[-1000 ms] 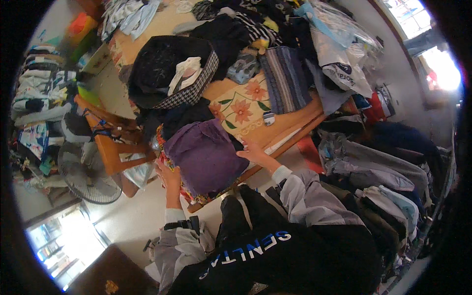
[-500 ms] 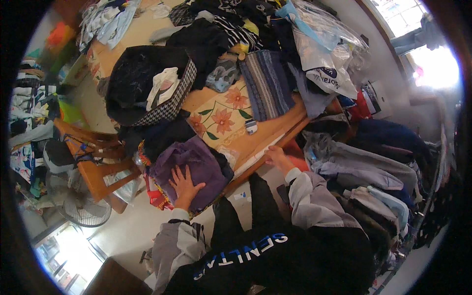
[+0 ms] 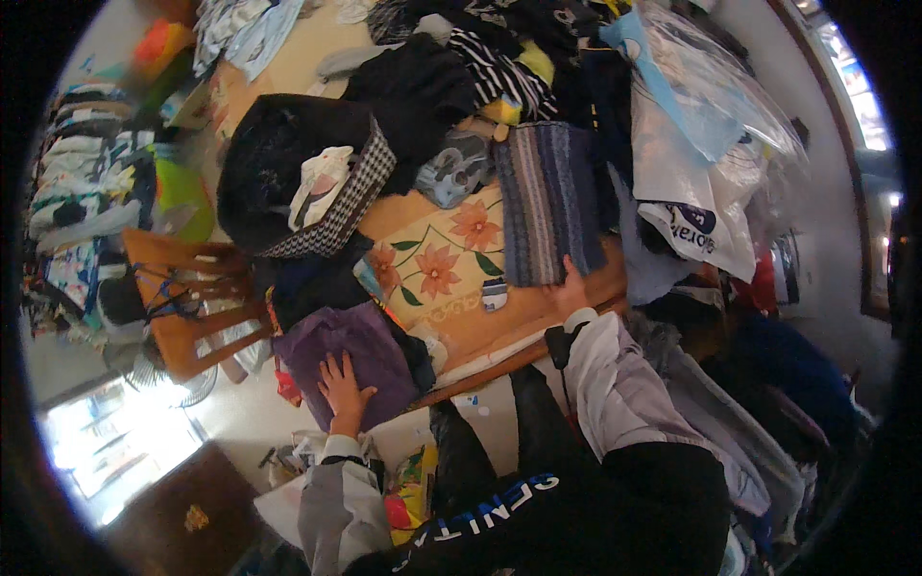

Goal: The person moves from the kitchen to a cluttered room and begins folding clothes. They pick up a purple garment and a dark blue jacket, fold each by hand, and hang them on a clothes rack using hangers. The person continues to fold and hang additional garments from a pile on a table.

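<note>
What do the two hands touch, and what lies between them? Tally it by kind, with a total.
Purple garments under the left hand: 1
Striped folded garments at the right hand: 1
Floral cloths between them: 1
Small striped items on the cloth: 1
Total: 4
</note>
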